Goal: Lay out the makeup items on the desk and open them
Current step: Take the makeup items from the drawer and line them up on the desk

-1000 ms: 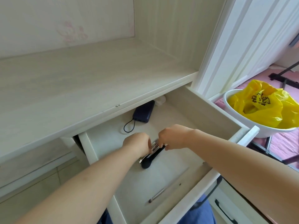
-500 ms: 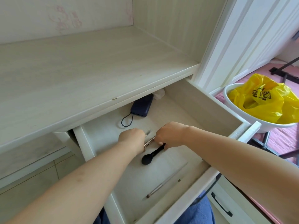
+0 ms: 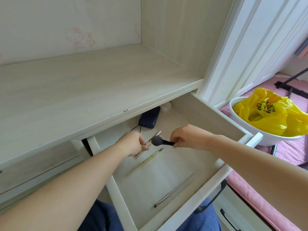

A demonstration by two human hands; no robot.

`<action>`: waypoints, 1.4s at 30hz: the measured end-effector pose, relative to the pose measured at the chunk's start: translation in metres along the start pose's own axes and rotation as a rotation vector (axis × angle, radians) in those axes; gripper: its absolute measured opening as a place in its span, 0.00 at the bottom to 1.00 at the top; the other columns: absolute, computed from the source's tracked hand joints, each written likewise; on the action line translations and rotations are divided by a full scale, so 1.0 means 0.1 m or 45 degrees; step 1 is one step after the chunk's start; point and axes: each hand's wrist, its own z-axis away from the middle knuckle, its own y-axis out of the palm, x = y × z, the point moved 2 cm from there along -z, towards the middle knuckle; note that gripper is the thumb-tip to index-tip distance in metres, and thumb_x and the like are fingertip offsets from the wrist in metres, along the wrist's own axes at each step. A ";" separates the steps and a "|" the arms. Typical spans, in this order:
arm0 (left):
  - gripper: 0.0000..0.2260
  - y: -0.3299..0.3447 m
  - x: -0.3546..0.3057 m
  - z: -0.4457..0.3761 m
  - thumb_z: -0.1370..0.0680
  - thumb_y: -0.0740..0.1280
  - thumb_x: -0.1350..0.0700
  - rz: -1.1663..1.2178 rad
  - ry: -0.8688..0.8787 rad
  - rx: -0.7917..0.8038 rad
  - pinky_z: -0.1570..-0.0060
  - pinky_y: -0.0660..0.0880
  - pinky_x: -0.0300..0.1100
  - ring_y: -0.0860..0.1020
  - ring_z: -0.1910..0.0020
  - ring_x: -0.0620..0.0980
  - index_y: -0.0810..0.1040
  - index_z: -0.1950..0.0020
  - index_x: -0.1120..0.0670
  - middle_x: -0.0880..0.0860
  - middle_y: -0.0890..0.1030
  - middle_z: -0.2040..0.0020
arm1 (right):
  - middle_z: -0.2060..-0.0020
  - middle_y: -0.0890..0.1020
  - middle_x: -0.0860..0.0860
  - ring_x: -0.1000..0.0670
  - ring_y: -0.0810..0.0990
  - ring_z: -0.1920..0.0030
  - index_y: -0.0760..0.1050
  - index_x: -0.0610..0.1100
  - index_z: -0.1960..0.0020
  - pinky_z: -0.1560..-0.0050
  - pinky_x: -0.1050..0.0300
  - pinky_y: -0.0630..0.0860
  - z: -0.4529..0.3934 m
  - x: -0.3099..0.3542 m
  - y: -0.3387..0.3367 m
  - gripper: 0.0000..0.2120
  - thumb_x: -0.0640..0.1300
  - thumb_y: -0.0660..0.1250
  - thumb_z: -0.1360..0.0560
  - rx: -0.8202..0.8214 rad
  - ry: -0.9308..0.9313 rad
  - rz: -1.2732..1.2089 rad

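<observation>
A pale wood table (image 3: 93, 90) stands in an alcove, its drawer (image 3: 188, 194) pulled open below. Nearest in the drawer lies a thin brush (image 3: 173, 194), then a pencil (image 3: 150, 157). Above these, the left hand (image 3: 133, 144) is closed on a silvery stick (image 3: 155, 134), and the right hand (image 3: 185, 136) pinches a black brush (image 3: 160, 141) by its handle, head toward the left hand. Farther back sits a dark pouch (image 3: 149, 117). At right, a bowl (image 3: 260, 135) holds a yellow bag (image 3: 270, 119).

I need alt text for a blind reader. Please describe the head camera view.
Over an open drawer, the left hand holds silver sticks and the right hand holds a black brush. The desk above is bare.
</observation>
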 end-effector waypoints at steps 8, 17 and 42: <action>0.09 -0.44 -0.10 0.56 0.25 0.69 0.58 0.648 0.125 0.069 0.61 0.81 0.40 0.81 0.57 0.50 0.77 0.47 0.61 0.56 0.82 0.54 | 0.62 0.84 0.58 0.61 0.81 0.60 0.77 0.54 0.58 0.51 0.66 0.75 0.28 0.34 -0.34 0.07 0.43 0.71 0.28 -0.372 0.097 -0.729; 0.08 -1.29 0.11 1.11 0.25 0.70 0.60 0.970 0.226 -0.210 0.66 0.79 0.37 0.83 0.63 0.46 0.77 0.49 0.62 0.56 0.84 0.55 | 0.61 0.84 0.49 0.55 0.84 0.61 0.77 0.43 0.57 0.47 0.56 0.80 0.05 1.15 -0.82 0.05 0.35 0.67 0.26 -0.420 -0.017 -1.221; 0.04 -2.77 2.66 1.16 0.28 0.72 0.57 0.994 -0.169 -1.274 0.63 0.74 0.39 0.79 0.65 0.46 0.78 0.56 0.51 0.48 0.82 0.58 | 0.64 0.82 0.50 0.55 0.79 0.66 0.77 0.41 0.52 0.61 0.63 0.77 -2.23 3.46 -0.93 0.06 0.43 0.69 0.27 -0.292 0.091 -1.143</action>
